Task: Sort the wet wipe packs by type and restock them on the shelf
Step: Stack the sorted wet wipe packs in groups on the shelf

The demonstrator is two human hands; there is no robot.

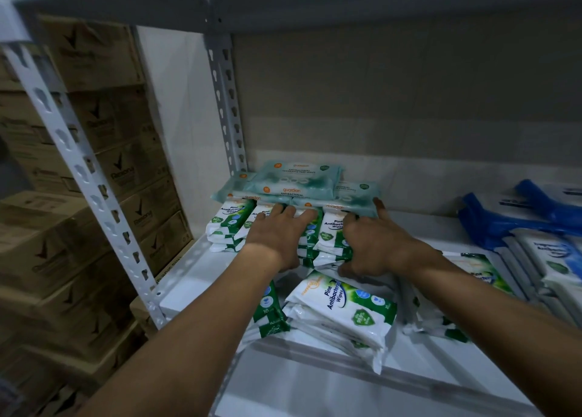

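Note:
Teal Guardian antibacterial packs [293, 180] lie stacked at the back left of the white shelf [185, 278]. In front of them stands a row of white-and-green pine wipe packs [226, 221]. My left hand [277, 237] rests flat on top of this row, fingers straight. My right hand [371, 243] grips the right end of the row, thumb low at the front and fingers curled over the top. Its index finger reaches up and touches a teal pack. Another pile of pine packs [343, 306] lies near the shelf's front edge.
More pine packs [478, 268] lie under my right forearm. Blue-and-white packs [551, 253] fill the right side. A perforated upright post [78, 164] stands at the left, with brown cartons [104, 164] stacked behind it. The upper shelf [315, 1] hangs close overhead.

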